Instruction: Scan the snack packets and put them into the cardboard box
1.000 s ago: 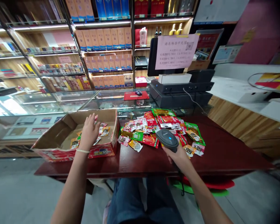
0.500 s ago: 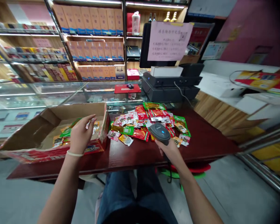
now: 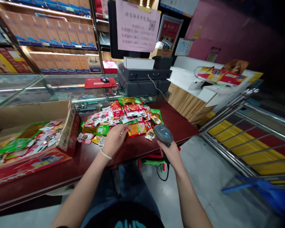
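Left fingers (image 3: pixel 120 129) curled at the near edge of the packet pile (image 3: pixel 133 109); palm side hidden, can't tell if they grip a packet or just touch one. Left hand (image 3: pixel 114 139) was over the box half a second ago, so handling looks to have shifted from box to pile. Right hand (image 3: pixel 170 153) clenched round a handheld scanner (image 3: pixel 163 134), same as before, blue light on. Scanner now sits off the pile's right front corner instead of in front of its middle, which leaves the front packets clearer to reach, I'd say. Pile is on the dark red surface (image 3: pixel 180 122), red, green and pink-white packets overlapping. Open cardboard box (image 3: pixel 47 161) stands well left of it, more packets inside. Behind the pile: monitor (image 3: pixel 112 31), its pink sign (image 3: pixel 137 28), mouse (image 3: pixel 104 79) on a red mat (image 3: pixel 92 83). View has swung right.
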`<state>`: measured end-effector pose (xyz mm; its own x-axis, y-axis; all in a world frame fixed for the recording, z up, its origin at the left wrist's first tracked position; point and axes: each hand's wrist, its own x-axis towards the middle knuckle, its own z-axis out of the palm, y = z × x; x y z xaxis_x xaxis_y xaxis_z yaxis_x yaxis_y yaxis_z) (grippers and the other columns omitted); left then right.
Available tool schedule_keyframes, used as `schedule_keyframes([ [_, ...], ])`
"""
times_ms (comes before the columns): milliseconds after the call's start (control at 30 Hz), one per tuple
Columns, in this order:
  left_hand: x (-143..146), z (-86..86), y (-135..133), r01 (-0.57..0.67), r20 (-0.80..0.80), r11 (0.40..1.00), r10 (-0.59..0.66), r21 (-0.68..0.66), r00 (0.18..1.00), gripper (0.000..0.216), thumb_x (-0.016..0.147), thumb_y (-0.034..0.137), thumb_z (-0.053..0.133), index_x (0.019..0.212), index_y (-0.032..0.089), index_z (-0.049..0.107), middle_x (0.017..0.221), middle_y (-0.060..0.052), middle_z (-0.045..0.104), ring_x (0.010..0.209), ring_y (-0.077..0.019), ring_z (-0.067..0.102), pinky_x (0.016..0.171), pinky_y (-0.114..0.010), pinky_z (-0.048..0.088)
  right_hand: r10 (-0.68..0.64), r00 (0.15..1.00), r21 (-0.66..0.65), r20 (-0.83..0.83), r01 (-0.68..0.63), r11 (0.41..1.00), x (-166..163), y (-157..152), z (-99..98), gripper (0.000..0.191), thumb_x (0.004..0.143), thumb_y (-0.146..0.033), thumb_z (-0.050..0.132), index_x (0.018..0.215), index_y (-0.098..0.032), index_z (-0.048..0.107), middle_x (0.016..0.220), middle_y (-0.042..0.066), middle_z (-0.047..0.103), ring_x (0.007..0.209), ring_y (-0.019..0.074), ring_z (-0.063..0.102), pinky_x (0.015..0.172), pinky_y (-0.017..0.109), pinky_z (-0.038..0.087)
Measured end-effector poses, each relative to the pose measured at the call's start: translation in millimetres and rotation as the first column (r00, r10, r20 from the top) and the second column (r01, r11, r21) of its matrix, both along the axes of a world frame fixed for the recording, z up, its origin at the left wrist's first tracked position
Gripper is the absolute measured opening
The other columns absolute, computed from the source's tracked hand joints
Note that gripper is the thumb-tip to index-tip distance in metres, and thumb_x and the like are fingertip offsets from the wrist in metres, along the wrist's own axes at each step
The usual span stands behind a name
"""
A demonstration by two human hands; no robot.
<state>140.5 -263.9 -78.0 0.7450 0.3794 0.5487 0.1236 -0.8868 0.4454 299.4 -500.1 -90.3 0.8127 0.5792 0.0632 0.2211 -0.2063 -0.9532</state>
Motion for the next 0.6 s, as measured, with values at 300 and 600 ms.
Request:
schedule_keyframes([
  [300,107,-53.0,-75,0.235,-0.114,0.971,-0.238,-0.044,0.964,0.022,0.092,0.021,0.059,0.114,0.019,0.061,0.111,-0.010,0.066,0.106,-0.0235,0.062,0.094,-0.037,0.051,-0.099,0.986,0.063,-0.136,0.109,0.992,20,-22,-13.9,0.042,0.074,-0.057,0.074,0.070,-0.024,0.050,0.040,-0.006,0.049,0.032,0.0124,0.043,0.036,0.025,0.037],
  [600,128,-69.5,-97,0.079,-0.337,0.996,-0.063,0.034,0.939,0.020,0.092,0.015,0.054,0.110,0.013,0.063,0.105,-0.017,0.067,0.101,-0.0289,0.064,0.088,-0.040,0.051,-0.101,0.980,0.081,-0.171,0.116,0.990,27,-27,-27.2,0.041,0.074,-0.055,0.074,0.069,-0.023,0.050,0.042,-0.006,0.049,0.032,0.0115,0.044,0.035,0.024,0.038],
])
